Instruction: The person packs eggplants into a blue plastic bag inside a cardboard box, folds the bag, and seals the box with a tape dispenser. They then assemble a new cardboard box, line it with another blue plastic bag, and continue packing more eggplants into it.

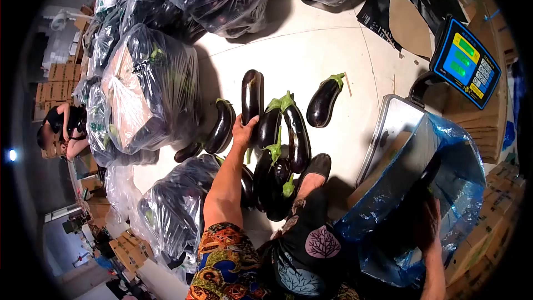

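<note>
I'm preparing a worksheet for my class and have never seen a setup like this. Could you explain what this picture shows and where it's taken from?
There is no machine doing the handling here: these are a person's two bare hands. The single picture comes from a camera worn on that person's head, looking forward and down, with dark, curved edges.

The left hand holds a dark, glossy eggplant above the pale floor. More loose eggplants lie on the floor, and clear plastic bags stand around them. The right hand is inside an open blue plastic bag; shadow hides whether it grips anything. Beside that bag is a digital scale display with lit green digits.
</note>
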Available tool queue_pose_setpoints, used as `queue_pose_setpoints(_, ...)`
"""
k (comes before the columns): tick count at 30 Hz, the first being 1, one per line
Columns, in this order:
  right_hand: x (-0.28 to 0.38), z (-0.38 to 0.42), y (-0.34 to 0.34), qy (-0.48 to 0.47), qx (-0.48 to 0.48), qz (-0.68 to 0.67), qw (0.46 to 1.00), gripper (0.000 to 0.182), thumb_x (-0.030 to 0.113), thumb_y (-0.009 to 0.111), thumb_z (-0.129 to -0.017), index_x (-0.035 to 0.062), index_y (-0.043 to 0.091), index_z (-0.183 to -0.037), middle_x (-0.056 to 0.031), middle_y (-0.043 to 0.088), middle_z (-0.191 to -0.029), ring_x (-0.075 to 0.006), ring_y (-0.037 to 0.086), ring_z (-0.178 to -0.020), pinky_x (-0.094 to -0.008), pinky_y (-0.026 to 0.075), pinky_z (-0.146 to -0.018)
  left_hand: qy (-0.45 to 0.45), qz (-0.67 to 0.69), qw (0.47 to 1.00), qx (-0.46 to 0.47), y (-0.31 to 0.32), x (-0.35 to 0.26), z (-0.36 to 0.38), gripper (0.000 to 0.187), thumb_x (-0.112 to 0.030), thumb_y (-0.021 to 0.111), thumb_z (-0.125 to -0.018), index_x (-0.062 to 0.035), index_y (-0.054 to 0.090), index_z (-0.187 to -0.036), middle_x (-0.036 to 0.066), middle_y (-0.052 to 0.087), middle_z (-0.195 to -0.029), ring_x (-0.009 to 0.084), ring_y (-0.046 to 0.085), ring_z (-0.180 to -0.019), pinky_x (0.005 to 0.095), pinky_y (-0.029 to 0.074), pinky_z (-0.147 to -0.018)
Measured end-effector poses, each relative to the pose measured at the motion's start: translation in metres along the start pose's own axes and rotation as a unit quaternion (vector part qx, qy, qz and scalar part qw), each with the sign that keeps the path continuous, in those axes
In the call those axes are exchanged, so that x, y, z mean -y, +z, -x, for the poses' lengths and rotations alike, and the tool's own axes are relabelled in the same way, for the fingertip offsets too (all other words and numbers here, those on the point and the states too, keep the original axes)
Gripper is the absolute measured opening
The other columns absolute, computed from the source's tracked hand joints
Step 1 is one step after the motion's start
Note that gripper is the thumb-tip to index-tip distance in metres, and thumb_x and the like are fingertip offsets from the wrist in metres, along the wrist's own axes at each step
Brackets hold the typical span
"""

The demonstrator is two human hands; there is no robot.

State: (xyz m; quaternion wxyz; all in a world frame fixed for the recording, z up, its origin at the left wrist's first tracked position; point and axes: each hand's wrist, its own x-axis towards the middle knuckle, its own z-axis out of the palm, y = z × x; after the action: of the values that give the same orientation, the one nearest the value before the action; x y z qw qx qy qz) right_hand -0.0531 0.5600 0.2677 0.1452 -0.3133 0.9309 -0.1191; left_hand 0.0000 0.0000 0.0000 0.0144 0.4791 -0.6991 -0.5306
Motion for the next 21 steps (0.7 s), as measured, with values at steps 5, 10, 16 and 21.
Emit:
queue_pose_setpoints(5, 0.005, -0.01, -0.001, -0.012, -0.021, 0.024, 0.999, 0.025, 0.001, 0.056, -0.078, 0.0011, 0.061, -0.103, -0.0166, 0.056, -0.1, -0.0355, 0.049, -0.098, -0.0405, 0.044, -0.085, -0.004, 0.214, 0.974, 0.078, -0.034, -0.032, 0.008, 0.043, -0.033, 0.061, -0.094, -0.0026, 0.057, -0.125, 0.003, 0.066, -0.105, 0.0156, 0.062, -0.09, 0.0296, 0.05, -0.081)
queue_pose_setpoints(10, 0.0, -0.003, -0.006, 0.041, 0.016, -0.058, 0.997, 0.026, 0.001, 0.055, -0.08, 0.0018, 0.06, -0.105, -0.0164, 0.055, -0.102, -0.0353, 0.049, -0.098, -0.04, 0.044, -0.086, -0.121, 0.384, 0.896, 0.187, -0.062, -0.052, 0.044, 0.068, -0.064, 0.045, -0.091, 0.0, 0.061, -0.107, 0.016, 0.066, -0.085, 0.0263, 0.066, -0.071, 0.0369, 0.056, -0.063)
queue_pose_setpoints(16, -0.021, 0.021, 0.014, 0.011, -0.085, -0.107, 0.99, 0.032, 0.012, 0.053, -0.09, 0.0016, 0.056, -0.121, -0.0177, 0.055, -0.119, -0.0359, 0.051, -0.103, -0.0417, 0.042, -0.093, -0.121, 0.433, 0.867, 0.216, -0.062, -0.087, 0.097, 0.078, -0.072, 0.044, -0.087, 0.0009, 0.057, -0.112, 0.018, 0.063, -0.086, 0.0258, 0.059, -0.07, 0.0355, 0.05, -0.063)
queue_pose_setpoints(21, 0.002, 0.009, -0.048, 0.105, 0.019, -0.252, 0.962, 0.034, 0.004, 0.061, -0.086, 0.003, 0.053, -0.119, -0.0193, 0.054, -0.113, -0.0374, 0.053, -0.107, -0.0437, 0.045, -0.092, -0.036, 0.338, 0.919, 0.202, -0.057, -0.144, 0.143, 0.066, -0.058, 0.056, -0.085, -0.0005, 0.057, -0.117, 0.013, 0.064, -0.091, 0.0215, 0.058, -0.067, 0.028, 0.047, -0.053)
